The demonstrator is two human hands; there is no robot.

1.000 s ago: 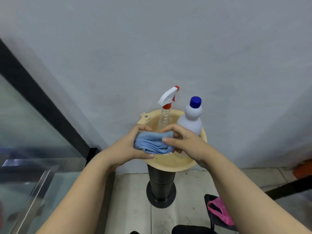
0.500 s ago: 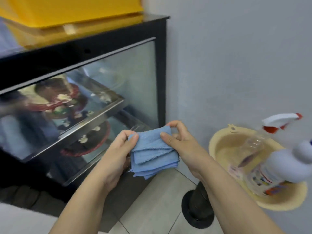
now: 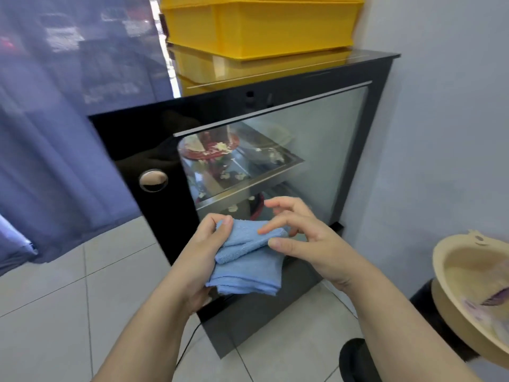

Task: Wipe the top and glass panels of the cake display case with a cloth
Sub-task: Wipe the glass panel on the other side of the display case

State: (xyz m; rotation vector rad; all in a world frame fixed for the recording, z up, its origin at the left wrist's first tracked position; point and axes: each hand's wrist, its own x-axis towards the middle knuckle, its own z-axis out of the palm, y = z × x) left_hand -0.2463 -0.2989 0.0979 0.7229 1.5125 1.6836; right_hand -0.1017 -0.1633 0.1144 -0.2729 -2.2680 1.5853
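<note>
- Head view, nearest first: two bare forearms came in from the bottom edge, and the hands met low in front of the case.
- The left hand (image 3: 197, 260) gripped the folded blue cloth (image 3: 248, 267) from its left side. The thumb pressed down on the upper left corner of the top fold, and the other fingers were curled underneath, mostly hidden.
- The right hand (image 3: 311, 244) sat at the cloth's right end with its fingers spread and loosely bent. The forefinger tip lay on the top fold and the thumb tip at that fold's lower edge. Whether the two pinched the fold could not be told. The remaining fingers were lifted clear of the cloth.
- The cloth was held in the air before the lower part of the glass panel (image 3: 325, 150). Whether it touched the glass could not be told.
- Pale floor tiles (image 3: 68, 299) lay below, and a thin dark cable (image 3: 190, 343) ran out from the case's base.
- At the right edge a beige basin (image 3: 446, 260) sat on a black pedestal stand (image 3: 355, 359). Its contents were blurred.
- The display case (image 3: 132, 139) had a black frame, with a round metal fitting (image 3: 153, 180) on its dark side panel.
- Behind the glass a metal shelf (image 3: 248, 186) carried a decorated cake (image 3: 212, 146).
- Yellow crates (image 3: 261, 23) were stacked on the case's glossy black top (image 3: 366, 57).
- Farthest back were a blue curtain (image 3: 55, 133) to the left and a pale grey wall (image 3: 440, 133) to the right.
</note>
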